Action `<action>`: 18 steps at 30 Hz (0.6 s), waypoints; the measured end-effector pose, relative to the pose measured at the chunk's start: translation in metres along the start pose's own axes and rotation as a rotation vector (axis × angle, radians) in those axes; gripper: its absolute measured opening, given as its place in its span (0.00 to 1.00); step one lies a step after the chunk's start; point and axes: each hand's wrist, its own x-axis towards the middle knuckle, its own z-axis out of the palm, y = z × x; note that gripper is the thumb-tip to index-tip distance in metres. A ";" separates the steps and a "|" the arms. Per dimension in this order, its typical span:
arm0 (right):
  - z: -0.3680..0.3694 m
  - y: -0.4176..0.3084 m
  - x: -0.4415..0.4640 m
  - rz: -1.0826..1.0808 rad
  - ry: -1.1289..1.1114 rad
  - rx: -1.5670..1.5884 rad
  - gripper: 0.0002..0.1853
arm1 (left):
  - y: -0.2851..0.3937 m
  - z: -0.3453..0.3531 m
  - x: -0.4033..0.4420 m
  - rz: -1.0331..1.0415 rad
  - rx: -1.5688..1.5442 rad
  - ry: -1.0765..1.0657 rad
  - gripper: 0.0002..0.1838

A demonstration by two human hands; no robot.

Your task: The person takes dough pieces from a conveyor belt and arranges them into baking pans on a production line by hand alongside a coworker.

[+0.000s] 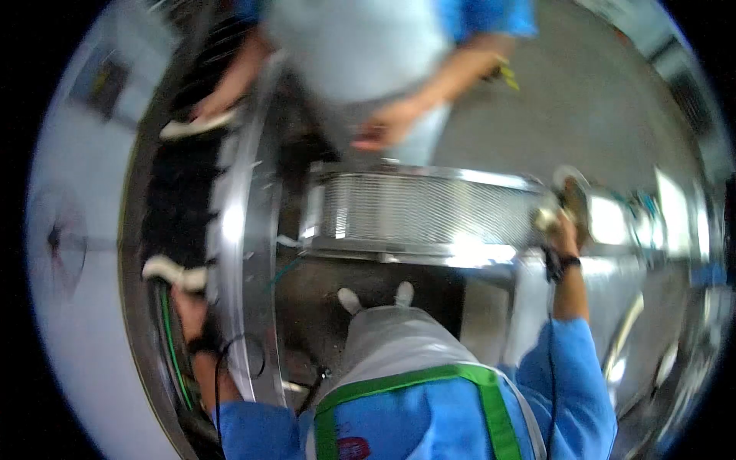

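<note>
At the left, my left hand (pixel 192 313) is closed on the near end of a long pale piece, like a white root (pixel 175 271), over the dark conveyor belt (pixel 178 195). On the other side, my right hand (pixel 566 236) grips a short pale lump (pixel 546 220) at the right end of a perforated metal chute (pixel 429 203). Motion blur hides the exact kind of both pieces. A brown round thing (pixel 575 211) sits just beyond my right fingers, partly covered by them.
Across the chute stands a co-worker in a light apron (pixel 360 54). One of their hands (pixel 218 106) touches another long pale piece (pixel 198 125) at the belt; the other (pixel 387 126) hangs above the chute. A metal rail (pixel 238 222) edges the belt.
</note>
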 end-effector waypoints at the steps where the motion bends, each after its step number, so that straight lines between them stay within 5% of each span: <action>1: 0.006 0.002 0.008 -0.068 -0.041 -0.046 0.16 | 0.022 -0.001 -0.004 0.031 0.048 0.048 0.26; 4: 0.006 0.010 0.031 -0.247 -0.105 -0.216 0.14 | 0.038 0.008 0.003 0.152 0.274 0.152 0.27; 6: 0.001 0.025 0.046 -0.348 -0.124 -0.323 0.13 | 0.015 0.020 0.012 -0.369 -0.297 0.105 0.28; 8: -0.010 0.060 0.080 -0.485 -0.143 -0.382 0.12 | -0.004 0.033 0.026 -0.947 -1.124 0.373 0.31; 10: -0.004 0.038 0.036 -0.501 -0.155 -0.525 0.09 | 0.001 0.035 0.029 -1.047 -0.981 0.425 0.34; 14: 0.012 -0.038 -0.059 -0.541 -0.214 -0.676 0.10 | -0.017 0.033 0.015 -0.756 -0.365 0.203 0.37; 17: -0.003 -0.055 -0.083 -0.405 -0.209 -0.373 0.14 | -0.033 0.058 0.005 -0.529 0.083 0.145 0.35; 18: -0.003 -0.074 -0.102 -0.353 -0.209 -0.359 0.16 | 0.030 0.047 0.021 -0.690 -0.034 0.346 0.34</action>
